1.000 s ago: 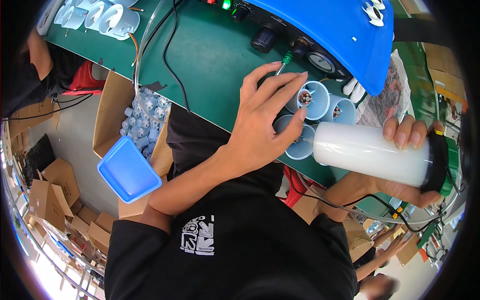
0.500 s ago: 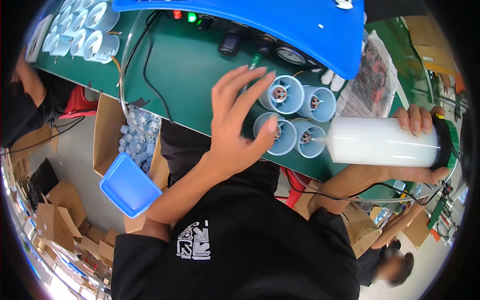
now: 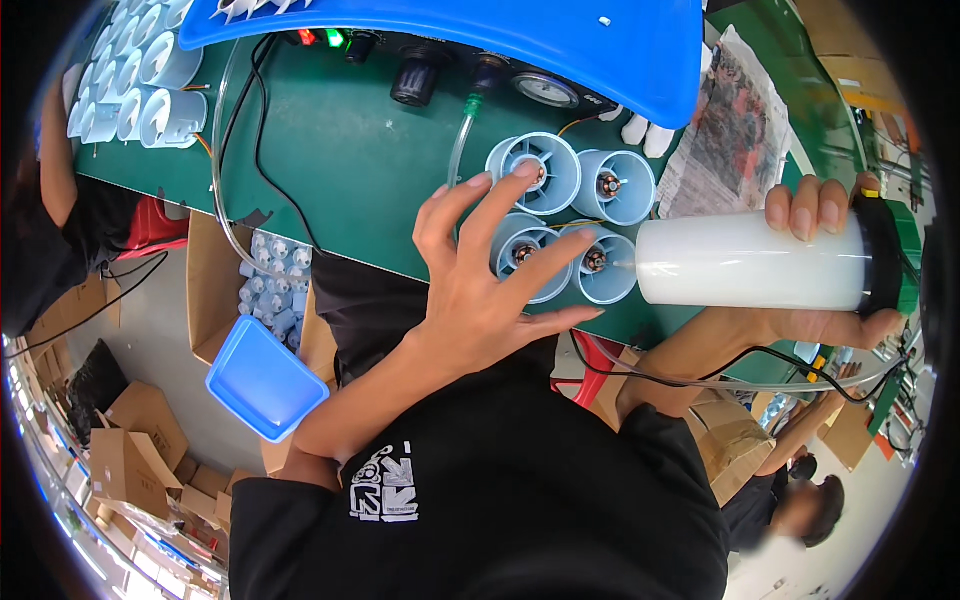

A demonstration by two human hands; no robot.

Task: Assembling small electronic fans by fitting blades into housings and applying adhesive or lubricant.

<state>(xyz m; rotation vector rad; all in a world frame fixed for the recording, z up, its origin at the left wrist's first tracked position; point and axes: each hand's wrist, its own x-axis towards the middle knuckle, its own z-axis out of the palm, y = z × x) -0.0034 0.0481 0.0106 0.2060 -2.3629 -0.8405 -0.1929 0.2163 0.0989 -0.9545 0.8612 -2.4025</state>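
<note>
Several light-blue plastic cups (image 3: 632, 205) with copper-wound cores stand in a cluster on the green table. My right hand (image 3: 805, 215) is wrapped around a large white dispensing syringe (image 3: 745, 262) with a black-and-green cap, held almost level. Its thin nozzle reaches into the near right cup (image 3: 608, 288), by the core. Over the left side of the cluster my left hand (image 3: 480, 285) has its fingers spread. The index fingertip and thumb lie on either side of the near right cup; I cannot tell whether they touch it. The hand partly covers the near left cup (image 3: 508, 228).
Behind the cups is a dispenser unit with a gauge (image 3: 546, 90) under a blue tray (image 3: 600, 45). Newspaper (image 3: 725, 140) lies to the right. More cups (image 3: 170, 118) stand far left. A carton (image 3: 213, 290) of blue parts and a small blue tray (image 3: 265, 380) are below. Another person (image 3: 800, 505) is lower right.
My left hand has come down toward me and right, its index finger and thumb now beside the near right cup. The syringe nozzle stays in that cup. The whole view has shifted slightly.
</note>
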